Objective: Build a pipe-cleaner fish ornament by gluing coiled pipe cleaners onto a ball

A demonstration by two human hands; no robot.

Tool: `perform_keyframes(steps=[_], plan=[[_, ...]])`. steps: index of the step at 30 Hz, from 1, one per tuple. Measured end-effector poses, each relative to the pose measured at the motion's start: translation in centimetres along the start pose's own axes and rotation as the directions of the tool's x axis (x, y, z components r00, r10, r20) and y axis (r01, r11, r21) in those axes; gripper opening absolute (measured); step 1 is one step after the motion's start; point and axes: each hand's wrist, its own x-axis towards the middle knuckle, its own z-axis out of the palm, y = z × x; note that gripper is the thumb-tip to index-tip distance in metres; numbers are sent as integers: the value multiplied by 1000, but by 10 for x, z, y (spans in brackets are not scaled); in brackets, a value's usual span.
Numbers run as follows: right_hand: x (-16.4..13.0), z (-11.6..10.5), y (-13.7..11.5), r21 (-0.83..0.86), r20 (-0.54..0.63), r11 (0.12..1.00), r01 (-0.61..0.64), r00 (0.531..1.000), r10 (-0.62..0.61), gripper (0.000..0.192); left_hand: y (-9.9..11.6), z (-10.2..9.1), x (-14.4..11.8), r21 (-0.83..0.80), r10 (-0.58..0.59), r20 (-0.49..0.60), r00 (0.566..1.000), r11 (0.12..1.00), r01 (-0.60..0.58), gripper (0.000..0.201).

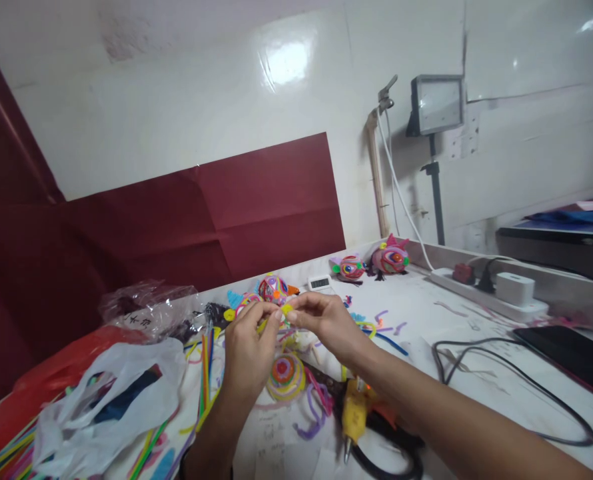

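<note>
Two bare forearms (426,407) reach in from the bottom edge, nearest of all, over a white counter (401,307). They meet near the middle, where the left hand (249,343) and right hand (329,327) come together, just above the counter. The fingers of both are pinching a small yellow piece (286,311) between thumb and forefinger; it is too small and blurred for me to tell its shape.

Below the hands lies a round, coiled disc (286,375) with rings of yellow, orange and red. Beside it are curled purple fuzzy strips (312,415). A yellow glue gun (354,413) sits under the right forearm, its metal nozzle toward the front edge.

To the left of the hands are colourful thin sticks (206,367), a crumpled white plastic bag (111,407), a red bag (71,363) and clear wrapping (149,310). Just behind the hands stand bright, patterned ornaments (274,289) and a small white digital display (320,283). Two more fish-like figures (390,257) sit farther back, to the right.

On the right are a white power strip (491,293) with plugs, a looping black cable (526,341) and a dark phone (571,357). Behind, dark red paper (276,200) covers part of a white wall (186,113), near a lamp (437,103) on a stand.
</note>
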Motion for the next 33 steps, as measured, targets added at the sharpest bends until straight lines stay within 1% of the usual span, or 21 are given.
perform_keyframes(steps=[2, 3, 5, 7, 9, 10, 12, 13, 15, 18, 19, 21, 22, 23, 25, 28, 30, 33], plan=[[3, -6, -3, -160, 73, 982, 100, 993, -89, 14, -1, 0, 0, 42, 53, 27, 998, 998, -54, 13], [3, -9, -5, -252, 107, 953, 166, 984, -143, 10, -2, 0, -1, 60, 74, 42, 996, 995, -77, 14], [4, -13, -9, -441, 182, 845, 302, 952, -244, 5, -2, 0, -2, 92, 106, 69, 992, 989, -112, 14], [3, -16, -13, -587, 267, 696, 413, 911, -316, 8, -1, 0, -4, 120, 123, 93, 988, 984, -134, 15], [2, -17, -16, -655, 346, 570, 497, 867, -359, 9, -1, 1, -5, 144, 125, 116, 985, 979, -141, 16], [1, -17, -17, -673, 376, 521, 525, 849, -371, 9, -1, 1, -5, 154, 123, 124, 985, 978, -142, 16], [0, -16, -19, -697, 397, 467, 544, 835, -381, 10, -1, 1, -5, 156, 122, 133, 984, 977, -143, 16], [0, -16, -20, -706, 384, 468, 531, 843, -377, 11, -1, 1, -4, 144, 123, 132, 984, 979, -142, 16], [-1, -14, -21, -714, 317, 521, 469, 879, -357, 12, -1, 0, -2, 106, 117, 124, 985, 986, -131, 14], [-1, -10, -17, -654, 167, 682, 329, 941, -294, 10, -2, 0, -1, 65, 83, 84, 993, 994, -88, 12], [-1, -9, -15, -603, 116, 747, 281, 957, -267, 8, -1, 0, 0, 58, 72, 67, 995, 995, -75, 12], [0, -7, -10, -431, 10, 884, 181, 980, -196, 4, 0, 0, 0, 40, 54, 36, 998, 998, -56, 12], [0, -5, -8, -333, -36, 932, 139, 986, -160, 5, 1, 1, 0, 28, 43, 24, 999, 999, -44, 12], [-1, -4, -6, -248, -73, 963, 106, 989, -128, 7, 2, 1, -1, 15, 28, 14, 1000, 1000, -28, 12], [-2, -1, -4, -149, -120, 986, 70, 989, -88, 11, 4, 2, -1, -14, -11, 3, 1000, 1000, 11, 12], [-5, 4, -3, -106, -155, 993, 55, 985, -72, 12, 6, 4, -1, -54, -56, 0, 998, 997, 56, 13], [-7, 7, -2, -5, -178, 1000, 28, 984, -28, 12, 7, 5, -1, -76, -69, -1, 998, 995, 69, 14], [-6, 9, 1, 130, -172, 991, -21, 984, 44, 16, 6, 5, -1, -79, -77, -10, 997, 994, 76, 14]])
